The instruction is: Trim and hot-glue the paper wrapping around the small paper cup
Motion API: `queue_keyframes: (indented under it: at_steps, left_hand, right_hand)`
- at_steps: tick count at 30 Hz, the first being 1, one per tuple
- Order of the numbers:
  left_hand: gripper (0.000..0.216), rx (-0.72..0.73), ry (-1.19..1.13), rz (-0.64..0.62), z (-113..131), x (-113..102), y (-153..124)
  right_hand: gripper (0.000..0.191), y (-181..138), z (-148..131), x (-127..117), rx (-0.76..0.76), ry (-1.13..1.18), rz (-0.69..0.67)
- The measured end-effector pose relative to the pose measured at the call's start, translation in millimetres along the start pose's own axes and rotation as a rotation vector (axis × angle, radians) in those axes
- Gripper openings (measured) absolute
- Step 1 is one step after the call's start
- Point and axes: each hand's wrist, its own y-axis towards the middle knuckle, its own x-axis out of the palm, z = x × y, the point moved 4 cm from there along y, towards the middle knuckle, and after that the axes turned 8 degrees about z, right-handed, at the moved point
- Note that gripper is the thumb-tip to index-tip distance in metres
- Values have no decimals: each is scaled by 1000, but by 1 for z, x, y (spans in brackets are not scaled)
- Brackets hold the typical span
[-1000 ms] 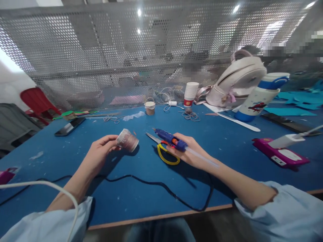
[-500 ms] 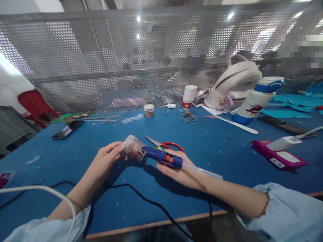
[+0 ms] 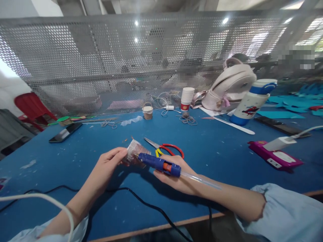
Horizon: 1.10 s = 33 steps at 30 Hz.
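One blue plastic glue gun (image 3: 160, 164) sat gripped in my right hand (image 3: 180, 181), its long axis slanting above the blue tabletop (image 3: 118, 215), nozzle (image 3: 136, 155) pointing leftward and slightly away, at one small whitish-brown tapered cup (image 3: 133, 150) pinched in my left hand (image 3: 107, 168). One pair of red-and-yellow-handled metal scissors (image 3: 162, 146) lay just beyond.

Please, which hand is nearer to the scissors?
Right. The right hand, with the glue gun, is close by the scissors, at their handle end; the left hand, holding the small cup, is farther away, to their left.
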Motion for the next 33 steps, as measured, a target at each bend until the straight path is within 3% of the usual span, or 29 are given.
queue_keyframes:
  at_steps: [4, 18, 24, 33]
  left_hand:
    - [40, 50, 33, -9, 3, 1, -2]
    - [41, 178, 202, -19, 17, 2, -7]
    - [36, 232, 258, -18, 21, 4, -8]
    - [36, 272, 272, -1, 22, 3, -9]
  right_hand:
    - [17, -2, 1, 3, -115, -25, 36]
    - [15, -2, 0, 4, -240, -53, 100]
    - [15, -5, 0, 5, -363, -23, 137]
    - [17, -7, 6, 8, -297, -18, 89]
